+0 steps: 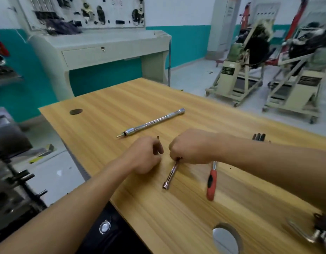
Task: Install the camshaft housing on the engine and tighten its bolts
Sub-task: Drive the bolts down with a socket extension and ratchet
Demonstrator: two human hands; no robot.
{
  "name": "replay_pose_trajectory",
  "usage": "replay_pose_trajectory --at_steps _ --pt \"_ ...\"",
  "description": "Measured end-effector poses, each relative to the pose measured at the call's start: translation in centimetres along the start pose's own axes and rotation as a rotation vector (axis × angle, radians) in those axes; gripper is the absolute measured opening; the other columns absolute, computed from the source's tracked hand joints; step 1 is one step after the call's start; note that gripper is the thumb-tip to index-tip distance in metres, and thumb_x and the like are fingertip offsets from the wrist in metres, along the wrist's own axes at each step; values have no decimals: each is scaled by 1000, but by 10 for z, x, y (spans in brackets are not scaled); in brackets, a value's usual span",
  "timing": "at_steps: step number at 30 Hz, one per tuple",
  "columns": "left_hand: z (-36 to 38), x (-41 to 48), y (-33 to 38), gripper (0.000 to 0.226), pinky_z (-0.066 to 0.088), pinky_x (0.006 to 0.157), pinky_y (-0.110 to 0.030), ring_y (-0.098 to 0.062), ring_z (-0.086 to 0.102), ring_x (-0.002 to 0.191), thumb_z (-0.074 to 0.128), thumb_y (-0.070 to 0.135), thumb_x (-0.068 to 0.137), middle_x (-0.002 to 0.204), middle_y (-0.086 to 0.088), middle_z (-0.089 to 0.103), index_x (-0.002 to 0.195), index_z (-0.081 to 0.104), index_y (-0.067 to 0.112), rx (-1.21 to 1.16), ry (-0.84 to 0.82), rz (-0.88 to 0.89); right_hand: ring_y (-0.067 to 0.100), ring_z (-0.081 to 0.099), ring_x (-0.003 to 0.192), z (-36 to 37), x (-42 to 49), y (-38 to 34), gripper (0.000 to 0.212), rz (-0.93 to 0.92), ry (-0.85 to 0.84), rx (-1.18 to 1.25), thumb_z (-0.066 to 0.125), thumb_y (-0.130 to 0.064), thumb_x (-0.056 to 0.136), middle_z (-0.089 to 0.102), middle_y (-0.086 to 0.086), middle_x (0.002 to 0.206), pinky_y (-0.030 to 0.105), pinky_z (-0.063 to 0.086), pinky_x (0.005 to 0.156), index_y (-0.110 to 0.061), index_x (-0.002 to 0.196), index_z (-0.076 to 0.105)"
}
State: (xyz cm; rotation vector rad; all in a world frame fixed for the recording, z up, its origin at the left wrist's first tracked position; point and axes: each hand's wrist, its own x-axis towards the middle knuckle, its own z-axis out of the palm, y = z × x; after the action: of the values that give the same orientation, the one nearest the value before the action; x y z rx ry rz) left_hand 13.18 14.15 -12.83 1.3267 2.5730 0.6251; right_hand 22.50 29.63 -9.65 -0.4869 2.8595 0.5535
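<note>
Head view: joining ext bar to ratchet at the bench (pixel 122 99).
Risk: if the ext bar (pixel 170 175) isn't clicked home, it'll drop off when you lift. Right hand (pixel 193 146) fingers clench the ratchet (pixel 211 180) head. Left hand (pixel 145 156) fingers curl tight, prob. pinching a small bit (pixel 158 137). Bolts (pixel 259 137) mid right; engine (pixel 8 180) blurred, left edge; camshaft housing not seen.

My wooden bench (pixel 186 213) has a round cable hole (pixel 76 111) near its far left corner and a second hole (pixel 226 237) close to me. A long chrome bar (pixel 153 121) lies slantwise across the middle. Nearer, a short socket bar (pixel 170 176) and a red-handled ratchet (pixel 211 182) lie apart, their upper ends under my right hand (pixel 193 147). Small dark pieces (pixel 259 136) sit far right, and blurred tools (pixel 319 233) lie near right.
</note>
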Motion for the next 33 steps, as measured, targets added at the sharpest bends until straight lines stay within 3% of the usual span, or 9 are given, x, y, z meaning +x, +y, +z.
replay_pose_trajectory --at_steps 5,10,13,16,20,23,27,29,33 --pt "-15 -43 -5 20 51 72 -25 -15 65 87 69 26 91 100 3 68 109 68 18 -186 21 -3 18 54 104 -17 7 -7 18 -23 18 117 47 -29 101 55 -8 108 42 49 80 -22 110 61" --pt "-96 -112 10 28 53 58 -40 -25 63 63 65 48 88 75 -9 68 88 73 21 -454 365 201 7 50 79 -94 3 -31 7 -90 448 540 58 -25 98 54 -11 85 25 39 70 -23 92 57" --pt "-175 -156 12 14 50 49 -30 -16 62 50 70 36 89 66 -3 69 81 70 25 -541 611 312 8 54 69 -171 1 -55 13 -226 639 792 60 -20 97 57 -12 75 18 42 65 -30 90 58" --pt "-238 -195 11 17 49 46 -27 -17 60 45 69 29 92 61 -5 68 78 68 20 -474 806 372 2 47 55 -229 18 -88 7 -423 716 1059 55 -15 96 53 -13 60 16 40 53 -18 92 60" --pt "-277 -230 -2 22 40 48 -27 -10 49 52 72 21 92 58 -9 57 74 65 9 -263 971 304 20 43 57 -273 59 -145 11 -543 736 1111 50 -6 101 47 11 66 35 36 52 -1 92 56" --pt "-288 -251 -21 24 41 52 -26 -9 48 56 75 20 89 62 -9 59 76 69 1 -198 944 216 26 41 63 -281 82 -174 17 -567 730 1148 49 -2 100 46 16 74 49 38 58 15 98 51" --pt "-292 -267 -45 25 44 51 -23 -8 52 52 76 18 88 57 -1 61 70 67 3 -182 872 162 27 44 66 -276 104 -192 21 -603 753 1147 50 -6 101 48 17 74 58 39 65 14 96 53" --pt "-295 -269 -54 25 45 50 -22 -10 54 53 76 18 88 58 -12 63 70 67 2 -188 868 179 22 46 64 -273 115 -197 21 -620 788 1179 49 -10 102 50 10 71 53 39 62 9 93 53" --pt "-302 -265 -63 24 48 51 -24 -15 57 54 75 17 89 65 -23 64 75 66 -1 -233 907 227 1 44 58 -275 129 -204 20 -648 908 1251 46 -15 102 49 -14 62 17 40 56 -9 84 54"
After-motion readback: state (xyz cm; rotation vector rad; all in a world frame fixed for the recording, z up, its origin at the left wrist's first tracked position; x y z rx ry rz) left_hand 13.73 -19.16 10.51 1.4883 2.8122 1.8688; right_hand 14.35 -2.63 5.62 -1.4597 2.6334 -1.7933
